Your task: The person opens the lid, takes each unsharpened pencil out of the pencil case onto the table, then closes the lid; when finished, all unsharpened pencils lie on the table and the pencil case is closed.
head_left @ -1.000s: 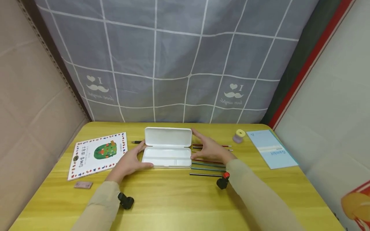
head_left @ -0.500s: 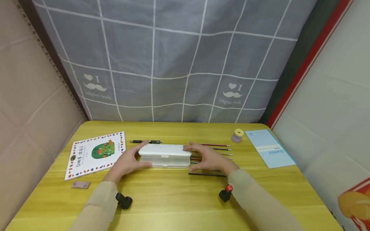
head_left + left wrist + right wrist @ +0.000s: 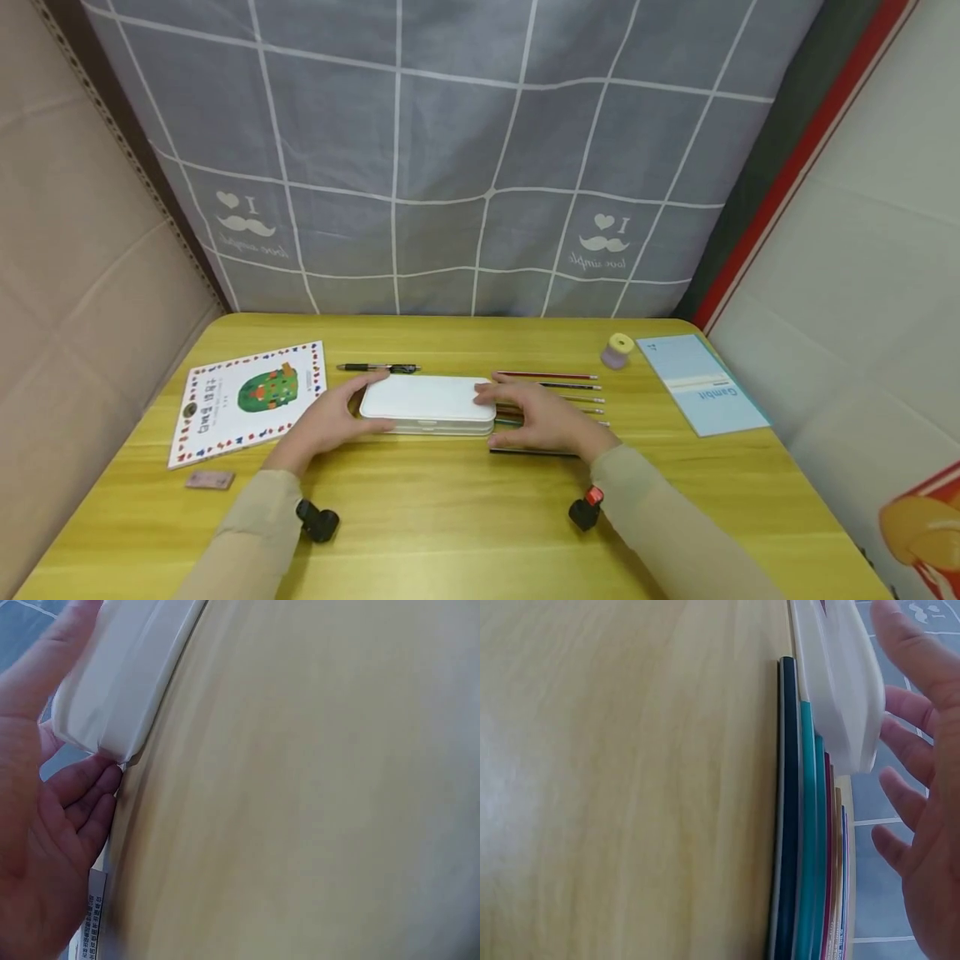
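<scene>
A white pencil case lies mid-table, its lid lowered over the base; the right wrist view shows a narrow wedge-shaped gap beneath the lid. My left hand holds the case's left end, thumb along the front and fingers around the end. At the right end, my right hand touches the lid with fairly straight, spread fingers. Several pencils lie side by side to the right, partly hidden under that hand, including a red pencil and a dark pencil.
Behind the case lies a black pen. A picture book and a pinkish eraser are at left. To the right stand a small yellow-topped purple container and a light blue notebook. A grey grid curtain hangs behind.
The lid has swung from upright, down and toward me, onto the base. My right hand has shifted from the case's right side onto the lid; the left hand keeps its hold.
</scene>
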### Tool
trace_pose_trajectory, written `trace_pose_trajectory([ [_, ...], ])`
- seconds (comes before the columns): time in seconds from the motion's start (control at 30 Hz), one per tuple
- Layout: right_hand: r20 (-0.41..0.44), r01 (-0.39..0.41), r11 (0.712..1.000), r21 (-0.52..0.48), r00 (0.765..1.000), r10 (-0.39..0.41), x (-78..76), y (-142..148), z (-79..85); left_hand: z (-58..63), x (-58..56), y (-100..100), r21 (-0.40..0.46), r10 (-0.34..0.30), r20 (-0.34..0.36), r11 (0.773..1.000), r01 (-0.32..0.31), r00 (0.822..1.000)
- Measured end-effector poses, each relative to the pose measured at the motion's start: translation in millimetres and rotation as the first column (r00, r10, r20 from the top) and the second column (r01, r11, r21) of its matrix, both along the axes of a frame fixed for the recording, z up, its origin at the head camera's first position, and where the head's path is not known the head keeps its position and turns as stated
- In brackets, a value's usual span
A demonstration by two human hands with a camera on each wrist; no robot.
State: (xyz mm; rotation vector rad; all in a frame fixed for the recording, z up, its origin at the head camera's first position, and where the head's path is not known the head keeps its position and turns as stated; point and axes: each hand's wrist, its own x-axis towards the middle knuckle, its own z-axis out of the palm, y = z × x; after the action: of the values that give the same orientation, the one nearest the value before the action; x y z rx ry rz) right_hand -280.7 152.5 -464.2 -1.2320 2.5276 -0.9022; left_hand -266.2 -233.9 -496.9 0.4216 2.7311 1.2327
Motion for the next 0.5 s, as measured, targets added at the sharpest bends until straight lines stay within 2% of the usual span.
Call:
trace_pose_trajectory([
  [0.33,-0.101,-0.039,0.999,0.028,0.994,0.042,-0.9,-0.1,-4.8,1.8,2.4,1.5,-0.007,0.023,0.002,1.0,-0.023,1.0],
  [0.5,-0.088,-0.037,0.999,0.022,0.995,0.038,-0.5,-0.7,-8.0,-0.1,2.8,2.0,-0.012,0.045,0.013,0.999,-0.045,0.999],
])
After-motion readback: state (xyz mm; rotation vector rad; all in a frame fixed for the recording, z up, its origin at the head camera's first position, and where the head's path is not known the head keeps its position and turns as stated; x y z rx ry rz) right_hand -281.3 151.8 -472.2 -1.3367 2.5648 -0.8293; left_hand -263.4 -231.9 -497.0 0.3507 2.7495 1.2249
